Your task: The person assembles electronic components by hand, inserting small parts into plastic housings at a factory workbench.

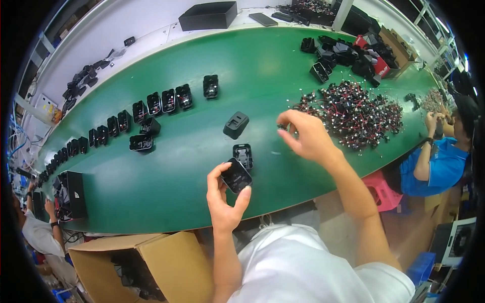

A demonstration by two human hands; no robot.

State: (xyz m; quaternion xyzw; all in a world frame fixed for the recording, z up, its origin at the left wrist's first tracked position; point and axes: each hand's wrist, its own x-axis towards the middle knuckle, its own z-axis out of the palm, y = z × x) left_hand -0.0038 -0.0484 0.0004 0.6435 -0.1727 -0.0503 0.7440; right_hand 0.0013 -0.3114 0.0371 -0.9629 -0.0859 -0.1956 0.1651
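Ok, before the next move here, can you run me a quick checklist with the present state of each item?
1. Black case secure in the left hand: ok, held between thumb and fingers.
2. Small part in the right hand: cannot tell; something dark shows by the fingertips, too small to make out.
3. Held case clear of the open case behind it: cannot tell; they overlap in this view.
4. Slotted case out of both hands' grip: ok, it lies on the green table.
5. Wired parts sorted: not ok, they lie in a tangled heap.
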